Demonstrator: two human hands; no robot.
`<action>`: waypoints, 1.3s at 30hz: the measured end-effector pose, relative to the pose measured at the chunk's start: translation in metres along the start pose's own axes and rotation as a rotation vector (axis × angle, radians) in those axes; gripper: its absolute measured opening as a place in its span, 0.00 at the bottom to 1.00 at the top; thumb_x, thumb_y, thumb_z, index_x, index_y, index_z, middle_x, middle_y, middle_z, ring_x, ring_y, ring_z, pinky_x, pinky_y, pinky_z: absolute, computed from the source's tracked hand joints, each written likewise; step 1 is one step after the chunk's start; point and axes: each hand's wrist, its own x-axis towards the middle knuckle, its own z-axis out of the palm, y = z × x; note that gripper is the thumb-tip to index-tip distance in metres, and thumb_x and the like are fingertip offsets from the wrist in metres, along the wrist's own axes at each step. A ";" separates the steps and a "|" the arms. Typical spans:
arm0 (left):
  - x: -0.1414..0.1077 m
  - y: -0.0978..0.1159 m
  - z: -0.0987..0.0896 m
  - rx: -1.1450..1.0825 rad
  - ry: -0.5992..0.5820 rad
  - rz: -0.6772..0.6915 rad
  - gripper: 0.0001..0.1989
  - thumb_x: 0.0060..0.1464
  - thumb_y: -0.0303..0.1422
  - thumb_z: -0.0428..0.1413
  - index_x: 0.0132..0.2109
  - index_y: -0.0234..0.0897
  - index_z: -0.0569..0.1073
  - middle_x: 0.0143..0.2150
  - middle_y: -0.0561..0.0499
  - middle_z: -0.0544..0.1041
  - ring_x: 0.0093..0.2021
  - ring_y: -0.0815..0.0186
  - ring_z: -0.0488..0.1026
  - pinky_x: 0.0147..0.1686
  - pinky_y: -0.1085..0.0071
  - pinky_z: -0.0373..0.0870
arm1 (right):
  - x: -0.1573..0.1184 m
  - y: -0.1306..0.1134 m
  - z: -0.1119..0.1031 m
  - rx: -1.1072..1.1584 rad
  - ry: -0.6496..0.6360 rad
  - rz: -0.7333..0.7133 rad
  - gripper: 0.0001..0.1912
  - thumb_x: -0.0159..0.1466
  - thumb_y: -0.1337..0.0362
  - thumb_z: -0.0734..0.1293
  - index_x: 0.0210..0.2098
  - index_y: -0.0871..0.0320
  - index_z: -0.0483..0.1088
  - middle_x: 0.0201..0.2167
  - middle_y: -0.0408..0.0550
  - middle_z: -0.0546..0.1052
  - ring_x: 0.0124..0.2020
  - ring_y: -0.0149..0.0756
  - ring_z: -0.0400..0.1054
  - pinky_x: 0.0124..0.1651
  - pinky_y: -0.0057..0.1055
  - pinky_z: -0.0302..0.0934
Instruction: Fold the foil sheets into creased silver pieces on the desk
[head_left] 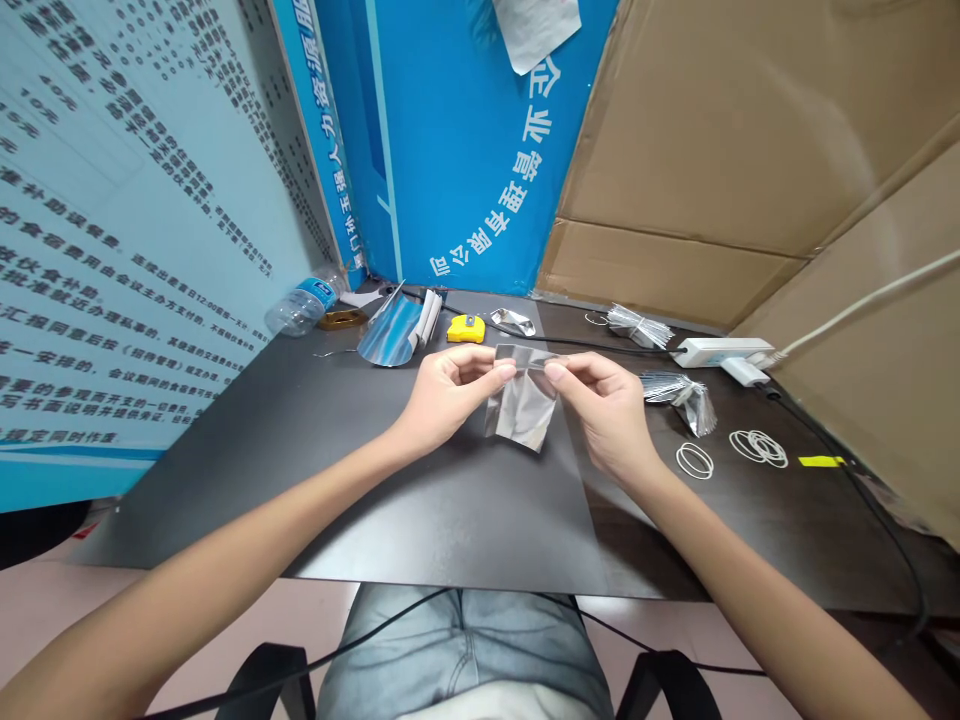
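Silver foil sheet point(523, 412) is the item being handled. Where is it lying relative to the hands?

It is hanging between the left hand point(450, 395) and the right hand point(604, 410), directly over a black mat point(442, 510). Its long axis is running away from the fingertips, toward the person's body, while a clear strip point(525, 355) is spanning its top edge crosswise.

Which hand is nearer?

The two are nearly equal. The left hand is sitting marginally closer to the sheet's middle, but the pictures are not settling this firmly.

What are the hands doing?

Both are pinching. The left fingertips point(504, 370) are gripping the strip's left end, and the right fingertips point(553, 370) are gripping its right end. The exact finger placement is partly hidden.

And the arm pose?

Both forearms are reaching forward from the lower corners of the view and converging, with the wrists angling inward.

What is lying nearby?

Gathered foil bundles point(679, 392) and rubber bands point(757, 448) are lying on the table point(847, 560) beyond the right hand. A yellow tape measure point(465, 328) is lying past the left hand.
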 end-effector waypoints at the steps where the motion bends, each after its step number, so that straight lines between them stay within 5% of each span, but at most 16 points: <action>1: -0.001 0.000 0.000 0.015 0.003 0.007 0.19 0.50 0.44 0.75 0.43 0.36 0.85 0.42 0.46 0.87 0.42 0.62 0.83 0.43 0.68 0.80 | 0.000 -0.001 0.000 -0.024 -0.003 -0.006 0.11 0.60 0.54 0.80 0.36 0.54 0.83 0.37 0.45 0.83 0.39 0.34 0.75 0.46 0.33 0.71; 8: 0.000 0.000 -0.002 0.094 0.101 0.138 0.16 0.55 0.44 0.72 0.42 0.37 0.85 0.43 0.46 0.87 0.43 0.63 0.82 0.46 0.69 0.80 | 0.000 -0.004 -0.001 -0.105 -0.028 -0.024 0.11 0.62 0.54 0.79 0.35 0.55 0.82 0.36 0.46 0.83 0.38 0.34 0.74 0.44 0.32 0.69; 22: -0.002 0.003 0.000 0.128 0.055 0.075 0.16 0.54 0.45 0.73 0.42 0.37 0.86 0.43 0.45 0.87 0.43 0.62 0.82 0.48 0.67 0.80 | -0.002 -0.004 0.004 -0.010 -0.172 0.129 0.17 0.61 0.50 0.78 0.43 0.55 0.80 0.33 0.44 0.80 0.31 0.34 0.72 0.39 0.33 0.70; 27: -0.003 0.003 0.002 0.116 0.044 0.117 0.14 0.55 0.43 0.72 0.41 0.38 0.86 0.42 0.47 0.87 0.42 0.64 0.81 0.46 0.70 0.79 | -0.003 0.000 0.004 0.107 -0.113 0.145 0.14 0.60 0.54 0.80 0.38 0.55 0.79 0.35 0.43 0.79 0.34 0.30 0.71 0.41 0.29 0.67; 35: -0.003 0.000 -0.004 -0.036 -0.168 0.074 0.13 0.64 0.44 0.66 0.44 0.39 0.83 0.43 0.49 0.84 0.38 0.68 0.80 0.41 0.73 0.78 | -0.002 -0.003 0.007 0.139 -0.068 0.180 0.17 0.56 0.55 0.82 0.36 0.55 0.76 0.36 0.44 0.79 0.36 0.31 0.70 0.43 0.29 0.66; 39: -0.005 -0.002 0.000 -0.020 -0.218 0.081 0.11 0.60 0.41 0.69 0.40 0.37 0.81 0.42 0.49 0.83 0.42 0.67 0.79 0.46 0.72 0.78 | -0.004 -0.002 0.008 0.107 -0.091 0.158 0.16 0.57 0.54 0.81 0.37 0.55 0.75 0.37 0.44 0.80 0.38 0.32 0.73 0.45 0.30 0.68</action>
